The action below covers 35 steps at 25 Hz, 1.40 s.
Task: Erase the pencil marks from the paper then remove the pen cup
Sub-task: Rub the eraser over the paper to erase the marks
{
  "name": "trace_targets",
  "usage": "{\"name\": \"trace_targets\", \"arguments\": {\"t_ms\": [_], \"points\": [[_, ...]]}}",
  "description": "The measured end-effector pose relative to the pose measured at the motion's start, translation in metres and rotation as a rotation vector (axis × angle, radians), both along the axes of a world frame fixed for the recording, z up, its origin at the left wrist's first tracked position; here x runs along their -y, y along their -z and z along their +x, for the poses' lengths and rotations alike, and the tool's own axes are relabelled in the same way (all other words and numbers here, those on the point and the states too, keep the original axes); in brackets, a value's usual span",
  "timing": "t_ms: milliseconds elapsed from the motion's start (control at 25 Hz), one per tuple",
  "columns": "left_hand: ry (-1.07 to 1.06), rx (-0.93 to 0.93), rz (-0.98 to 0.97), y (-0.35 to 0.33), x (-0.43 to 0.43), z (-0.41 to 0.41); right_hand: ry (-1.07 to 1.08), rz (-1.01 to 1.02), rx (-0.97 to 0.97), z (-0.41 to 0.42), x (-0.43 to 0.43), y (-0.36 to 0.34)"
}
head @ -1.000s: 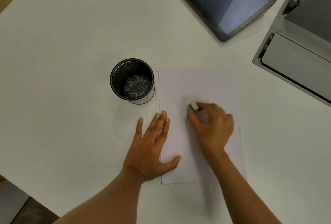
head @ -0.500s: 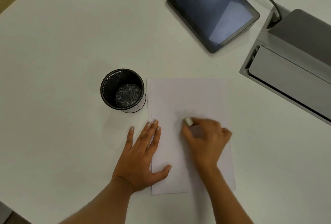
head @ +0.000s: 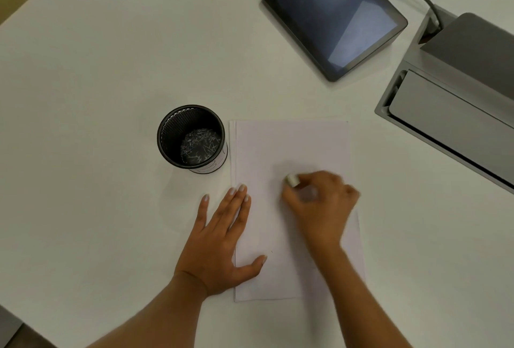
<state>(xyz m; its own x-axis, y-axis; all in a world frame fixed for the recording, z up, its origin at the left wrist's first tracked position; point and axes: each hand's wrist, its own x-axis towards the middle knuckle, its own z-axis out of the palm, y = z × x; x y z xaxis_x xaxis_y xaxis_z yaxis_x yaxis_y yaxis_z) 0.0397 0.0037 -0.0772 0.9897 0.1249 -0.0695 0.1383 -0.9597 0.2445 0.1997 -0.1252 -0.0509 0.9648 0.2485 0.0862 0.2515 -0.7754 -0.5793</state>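
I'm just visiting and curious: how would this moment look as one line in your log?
step: erasing | right hand: rubbing eraser on paper | left hand: flat, pinning paper's left edge | cup: on table, left of paper

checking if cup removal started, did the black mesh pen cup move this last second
No. The black mesh pen cup still stands just left of the white paper, by its top-left corner; only the camera shifted.

no legible text anywhere

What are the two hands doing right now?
Left hand: open, flat on the paper.
Right hand: closed on the eraser, pressing it on the paper.
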Motion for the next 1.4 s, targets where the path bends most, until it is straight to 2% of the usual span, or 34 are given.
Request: {"name": "trace_targets", "arguments": {"t_ms": [80, 120, 160, 280, 360, 440, 560, 600, 720, 800, 880, 1040, 1120, 1240, 1320, 1400], "points": [[0.002, 0.007, -0.005, 0.0, 0.0, 0.0, -0.265, -0.002, 0.034, -0.035, -0.005, 0.002], [0.003, 0.005, -0.008, 0.0, 0.001, 0.0, -0.318, -0.026, 0.059, -0.036, -0.003, 0.003], [0.001, 0.002, -0.008, 0.0, 0.0, 0.0, -0.286, -0.049, 0.078, -0.024, -0.001, 0.004], [0.002, -0.007, 0.005, -0.001, 0.0, 0.0, 0.01, -0.065, 0.073, 0.029, 0.009, 0.005], [0.005, -0.013, 0.007, -0.001, 0.0, 0.0, 0.104, -0.039, 0.038, 0.036, 0.007, 0.002], [0.006, -0.013, 0.004, 0.0, 0.0, 0.0, 0.056, -0.023, 0.04, 0.009, -0.005, -0.001], [0.009, -0.007, 0.004, 0.002, 0.0, -0.001, -0.22, -0.023, 0.078, -0.034, -0.007, 0.001], [0.009, -0.01, 0.003, 0.001, 0.0, -0.002, -0.237, -0.042, 0.095, -0.027, -0.005, 0.002], [0.011, -0.011, 0.012, 0.0, 0.0, 0.0, 0.022, -0.081, 0.12, 0.031, 0.005, 0.004], [0.009, -0.014, -0.003, 0.001, 0.001, -0.001, 0.142, -0.068, 0.068, 0.052, 0.01, 0.002], [0.009, -0.013, -0.016, 0.001, 0.0, -0.001, 0.106, -0.049, 0.03, 0.033, -0.001, -0.002], [0.008, -0.013, -0.008, 0.002, 0.001, -0.001, -0.285, -0.052, 0.104, -0.026, -0.013, 0.0], [0.007, -0.017, -0.011, 0.002, 0.0, -0.001, -0.19, -0.095, 0.142, 0.006, -0.006, 0.002], [0.008, -0.02, -0.003, 0.002, 0.0, -0.001, 0.133, -0.076, 0.076, 0.057, 0.008, -0.001], [0.007, -0.017, 0.0, 0.002, 0.001, -0.001, 0.11, -0.05, 0.054, 0.046, 0.002, -0.001], [0.005, -0.012, 0.004, 0.003, 0.001, -0.001, -0.123, -0.028, 0.074, 0.007, -0.012, 0.001]]}}
